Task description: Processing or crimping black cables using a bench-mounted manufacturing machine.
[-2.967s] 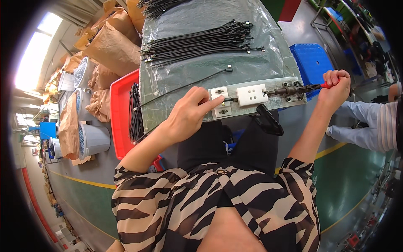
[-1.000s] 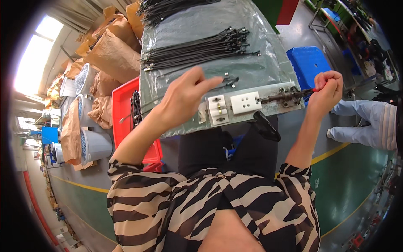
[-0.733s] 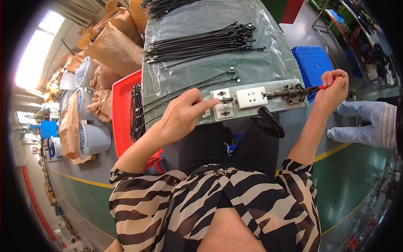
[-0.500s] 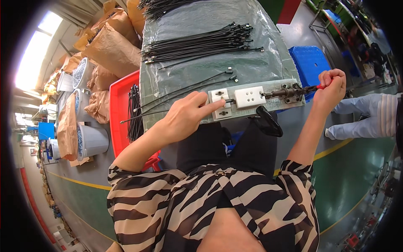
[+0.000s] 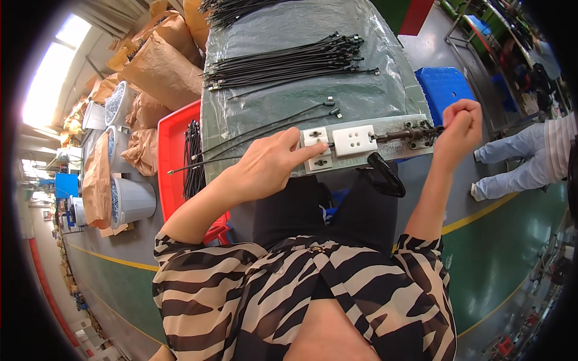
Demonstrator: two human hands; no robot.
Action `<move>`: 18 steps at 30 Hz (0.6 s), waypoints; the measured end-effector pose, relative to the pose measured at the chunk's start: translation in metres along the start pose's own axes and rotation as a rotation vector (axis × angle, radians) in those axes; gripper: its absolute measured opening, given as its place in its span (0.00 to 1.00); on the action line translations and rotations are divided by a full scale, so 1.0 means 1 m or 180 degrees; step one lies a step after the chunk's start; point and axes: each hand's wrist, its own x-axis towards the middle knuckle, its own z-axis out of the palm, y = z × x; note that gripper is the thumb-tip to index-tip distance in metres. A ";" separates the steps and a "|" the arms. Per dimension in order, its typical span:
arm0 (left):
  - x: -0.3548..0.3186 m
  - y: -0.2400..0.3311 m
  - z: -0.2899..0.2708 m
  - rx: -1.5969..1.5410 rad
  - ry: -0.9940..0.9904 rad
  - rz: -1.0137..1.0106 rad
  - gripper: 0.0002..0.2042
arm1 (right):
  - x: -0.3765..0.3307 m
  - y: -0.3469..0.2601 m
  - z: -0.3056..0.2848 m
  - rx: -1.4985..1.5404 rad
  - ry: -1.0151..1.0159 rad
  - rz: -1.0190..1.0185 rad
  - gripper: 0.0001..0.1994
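My left hand (image 5: 268, 162) is closed around a black cable (image 5: 205, 162), whose tail trails out to the left. Its index finger is stretched onto the slotted white block (image 5: 316, 162) of a small press jig, and the cable's end under that fingertip is mostly hidden. Close to its right sits a white sliding block (image 5: 354, 141) with round holes, joined by a rod to a metal toggle clamp (image 5: 412, 132). My right hand (image 5: 460, 127) is wrapped around the clamp's lever, covering the red grip. The jig's metal base plate (image 5: 391, 149) lies along the table's near edge.
Behind the jig lie two loose cables (image 5: 271, 124) and a thick row of black cables (image 5: 289, 62) on the plastic-covered table (image 5: 385, 90). A red tray (image 5: 171, 144) with more cables is at left, a blue stool (image 5: 447, 90) at right. Another person's legs (image 5: 518, 157) show farther right.
My right hand has moved left with the lever. The white sliding block has shifted left, nearer the slotted block. My left hand stays almost still.
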 end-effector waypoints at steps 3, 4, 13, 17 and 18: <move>-0.001 -0.002 0.002 -0.0037 0.0122 0.0043 0.29 | -0.013 0.008 0.004 -0.0896 -0.0326 -0.0759 0.07; -0.001 -0.004 0.003 -0.0061 0.0202 0.0092 0.28 | -0.024 0.016 0.008 -0.1376 -0.0773 -0.1504 0.06; 0.012 -0.006 -0.023 0.0038 0.0743 0.0165 0.19 | 0.030 0.001 -0.007 0.0055 0.0010 -0.0238 0.07; 0.035 -0.018 -0.034 -0.0367 0.1153 -0.0169 0.13 | 0.045 0.004 -0.007 0.1031 0.0143 0.0529 0.07; 0.044 -0.023 -0.028 -0.0664 0.1001 -0.0313 0.10 | 0.041 0.002 -0.002 0.0919 0.0133 0.0431 0.07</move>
